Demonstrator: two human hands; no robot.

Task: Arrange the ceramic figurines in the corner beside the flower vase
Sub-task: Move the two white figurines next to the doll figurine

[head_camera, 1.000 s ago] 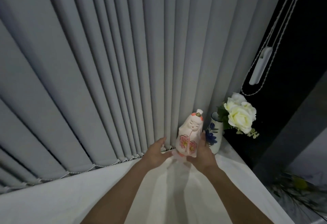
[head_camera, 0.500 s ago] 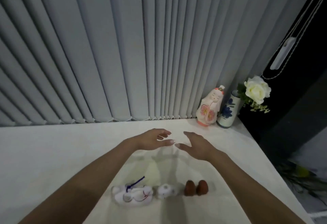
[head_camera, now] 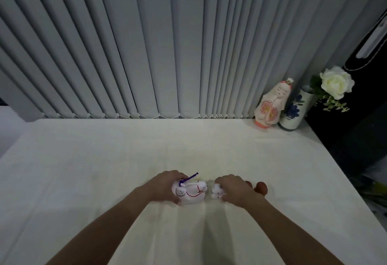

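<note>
A tall white doll figurine (head_camera: 271, 104) with pink flowers stands upright in the far right corner, touching the blue-patterned flower vase (head_camera: 294, 110) that holds a white rose (head_camera: 336, 82). Near me, my left hand (head_camera: 165, 187) wraps around a white ram figurine (head_camera: 191, 192) with a purple cord. My right hand (head_camera: 235, 189) closes over a small white animal figurine (head_camera: 216, 191). Two small brown figurines (head_camera: 260, 187) sit just right of that hand, partly hidden by it.
A white cloth covers the table (head_camera: 104, 160). Grey vertical blinds (head_camera: 146, 45) hang along its far edge. The table's right edge drops off to a dark area with a blind cord handle (head_camera: 370, 43).
Both hands pulled back from the doll left beside the vase, came toward me and closed on the ram and the small white figurine. The view tilted down.
</note>
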